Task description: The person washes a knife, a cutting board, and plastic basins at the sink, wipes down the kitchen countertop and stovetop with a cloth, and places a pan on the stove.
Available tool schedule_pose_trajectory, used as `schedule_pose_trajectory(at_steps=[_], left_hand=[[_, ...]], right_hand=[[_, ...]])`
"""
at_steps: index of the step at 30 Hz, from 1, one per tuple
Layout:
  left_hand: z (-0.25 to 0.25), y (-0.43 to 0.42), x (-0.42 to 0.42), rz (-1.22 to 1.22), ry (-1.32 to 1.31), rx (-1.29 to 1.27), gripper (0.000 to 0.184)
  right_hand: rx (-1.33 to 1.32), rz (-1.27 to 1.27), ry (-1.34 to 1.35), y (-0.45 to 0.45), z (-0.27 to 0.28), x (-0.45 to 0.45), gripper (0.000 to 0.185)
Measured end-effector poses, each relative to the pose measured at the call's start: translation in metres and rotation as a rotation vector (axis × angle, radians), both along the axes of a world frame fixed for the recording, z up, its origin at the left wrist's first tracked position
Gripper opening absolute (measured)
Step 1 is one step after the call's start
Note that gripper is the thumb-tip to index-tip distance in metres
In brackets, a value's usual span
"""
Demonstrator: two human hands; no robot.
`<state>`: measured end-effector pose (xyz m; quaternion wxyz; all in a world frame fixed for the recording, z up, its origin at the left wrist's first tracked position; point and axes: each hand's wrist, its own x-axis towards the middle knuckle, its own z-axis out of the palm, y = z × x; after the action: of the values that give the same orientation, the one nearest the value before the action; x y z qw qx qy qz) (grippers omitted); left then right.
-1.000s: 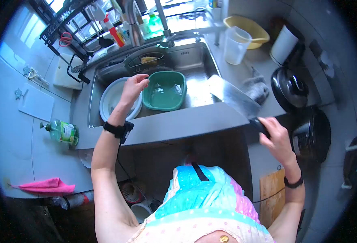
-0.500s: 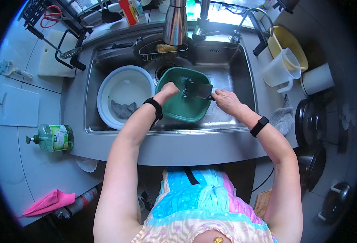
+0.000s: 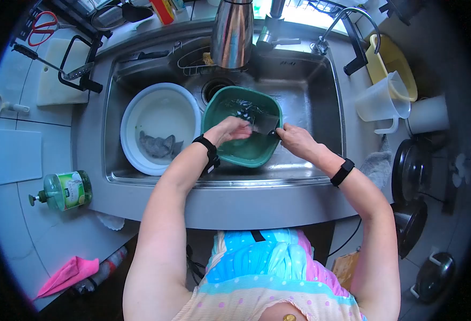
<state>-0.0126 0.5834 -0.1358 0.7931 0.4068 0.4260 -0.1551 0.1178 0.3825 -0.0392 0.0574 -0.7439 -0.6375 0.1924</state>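
Head view: right hand on cleaver at green basin

Right hand (image 3: 299, 140) grasps the dark handle of the cleaver (image 3: 267, 123); blade points left, over the right part of the green basin (image 3: 251, 159), water rippled just to the far side. Left hand (image 3: 231, 130) is over the same basin, fingers bent toward the blade, blurred; cannot tell whether they touch or grip it. Black band on each wrist.

Green basin sits in the metal sink (image 3: 313, 88), around the middle. White basin (image 3: 130, 153) just left, gray cloth (image 3: 155, 144) in its near part. Right counter: clear pitcher (image 3: 380, 100), yellow basin (image 3: 401, 60) on its far side. Left: green soap bottle (image 3: 71, 190), pink cloth (image 3: 68, 275) nearer.
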Motion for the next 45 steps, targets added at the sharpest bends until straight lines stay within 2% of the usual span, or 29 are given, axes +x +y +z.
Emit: schedule_pose_trajectory(at_steps=[1,4,6,8,11,12,14,17,20,21,23,24,27,33,36,39,42,45], left_hand=[[0.016,-0.008,0.005,0.089,-0.114,-0.143,0.016],[0.028,-0.010,0.009,0.232,-0.218,-0.075,0.015],[0.011,0.000,0.003,0.105,-0.043,0.257,0.014],[-0.040,0.017,0.001,-0.106,0.217,0.639,0.021],[-0.098,0.016,-0.002,-0.234,0.498,0.993,0.016],[-0.088,0.016,-0.003,-0.234,0.455,0.811,0.015],[-0.031,0.011,-0.006,-0.232,0.366,0.448,0.013],[0.036,-0.005,-0.004,0.100,-0.139,-0.071,0.017],[0.086,-0.003,-0.004,0.053,-0.403,-0.039,0.018],[0.084,-0.001,-0.006,0.096,-0.352,0.078,0.018],[0.068,0.012,-0.009,0.182,-0.248,0.312,0.018],[0.049,0.017,-0.011,0.188,-0.177,0.419,0.022],[0.003,0.027,-0.017,-0.058,0.039,0.729,0.026],[-0.050,0.022,-0.015,-0.169,0.319,0.619,0.027],[0.005,0.011,-0.015,0.006,0.129,0.099,0.025],[0.069,-0.007,-0.003,-0.174,-0.273,-0.060,0.028],[0.077,-0.009,-0.002,-0.091,-0.199,0.156,0.031],[0.088,0.003,-0.015,-0.007,-0.112,0.313,0.030]], right_hand=[[-0.015,-0.012,0.018,-0.001,0.001,0.001,0.011],[-0.036,-0.020,0.040,0.000,0.001,0.001,0.011],[0.011,-0.014,0.003,0.000,0.001,-0.001,0.011],[0.041,-0.009,-0.019,-0.002,0.001,-0.002,0.011],[0.056,-0.005,-0.025,-0.001,0.001,-0.004,0.010],[0.059,-0.006,-0.028,-0.002,-0.003,-0.005,0.010],[0.044,-0.020,-0.020,-0.003,-0.004,-0.006,0.011],[0.030,-0.087,0.034,0.001,0.003,-0.003,0.015],[0.136,-0.150,0.204,0.013,0.000,0.011,0.023],[0.051,-0.311,0.443,0.016,0.005,0.015,0.023],[-0.127,-0.631,0.914,0.020,0.022,0.018,0.023],[-0.117,-0.737,1.089,0.018,0.019,0.017,0.025],[-0.153,-0.850,1.280,0.013,0.015,0.019,0.025],[-0.238,-0.899,1.243,0.006,0.019,0.016,0.025],[-0.221,-0.885,1.269,0.001,0.016,0.018,0.025],[-0.212,-0.933,1.308,0.003,0.016,0.018,0.027],[-0.202,-0.970,1.346,0.004,0.025,0.019,0.024],[-0.171,-0.925,1.264,-0.003,0.051,0.020,0.023]])
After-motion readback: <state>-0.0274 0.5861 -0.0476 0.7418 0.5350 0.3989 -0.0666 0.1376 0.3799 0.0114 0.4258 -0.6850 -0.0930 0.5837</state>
